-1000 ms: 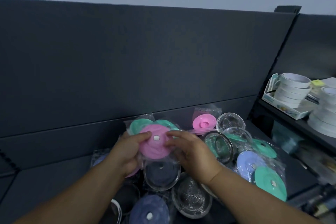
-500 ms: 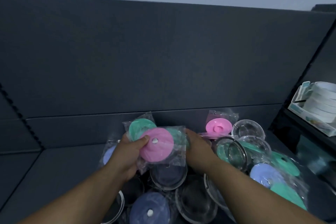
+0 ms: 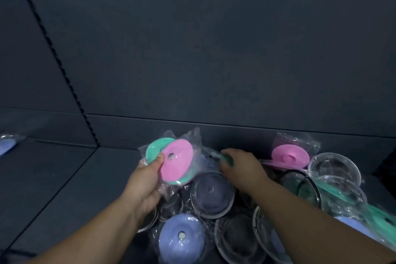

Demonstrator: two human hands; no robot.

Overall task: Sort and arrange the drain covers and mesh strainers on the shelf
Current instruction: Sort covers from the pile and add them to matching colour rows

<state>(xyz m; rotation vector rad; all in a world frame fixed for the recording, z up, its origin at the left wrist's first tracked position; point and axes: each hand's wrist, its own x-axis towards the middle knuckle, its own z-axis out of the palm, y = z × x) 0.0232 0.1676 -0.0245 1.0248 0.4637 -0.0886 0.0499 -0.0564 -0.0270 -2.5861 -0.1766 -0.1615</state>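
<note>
Dark grey shelf [image 3: 64, 188] w/ a matching grey back panel [image 3: 214, 60], and a notched upright strip [image 3: 64, 70] running down it, well up-left of the pink cover. That round pink silicone drain cover [image 3: 177, 159], in a clear plastic bag w/ a small hole at its centre, sits in the L hand [image 3: 145, 180]. The thumb is pressed on its near-left edge and the fingers are curled underneath, so it's a firm hold. It is tilted up off the pile. A mint-green round cover [image 3: 155, 149], also bagged, is stacked right behind the pink cover in the same grip.

Just right of the pink cover is the R hand [image 3: 242, 167], knuckles up, fingers curled round a green bagged piece [image 3: 225, 157]. That bit is blurred, so can't make out more.

Below-right of the pink cover, touching its bag, lies a dark blue-grey cover in a metal ring [image 3: 211, 193]. Further below is a lilac-blue cover w/ white centre button [image 3: 182, 236], w/ a steel mesh strainer [image 3: 235, 240] beside it. Well right of the pink cover: a second pink cover w/ raised middle [image 3: 290, 156], then a clear-wrapped mesh strainer [image 3: 335, 166]. Far left of it, at the frame edge, a pale blue bagged item [image 3: 7, 146].
</note>
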